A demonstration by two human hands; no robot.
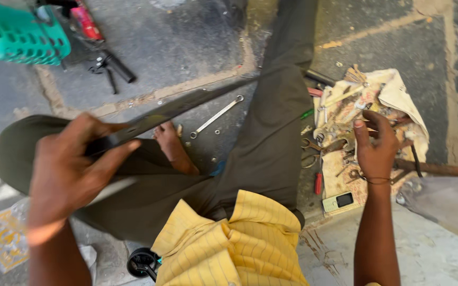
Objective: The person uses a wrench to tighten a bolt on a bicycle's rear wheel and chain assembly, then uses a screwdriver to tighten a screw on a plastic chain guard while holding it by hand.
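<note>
I sit on a stone floor in dark trousers and a yellow shirt. My left hand (67, 169) grips the near end of a long dark flat metal bar (186, 106) that slants up and away over my legs. My right hand (375, 145) reaches into a pile of hand tools (340, 127) lying on a cloth and paper at my right; its fingers are curled among them, and I cannot tell whether they hold one. My bare foot (173, 148) rests under the bar.
A silver spanner (216, 116) and small nuts lie on the floor beyond my foot. A green plastic basket (19, 34) and black pliers (109, 66) are at the far left. A small phone (337, 201) and a rusty rod (441, 169) lie at the right.
</note>
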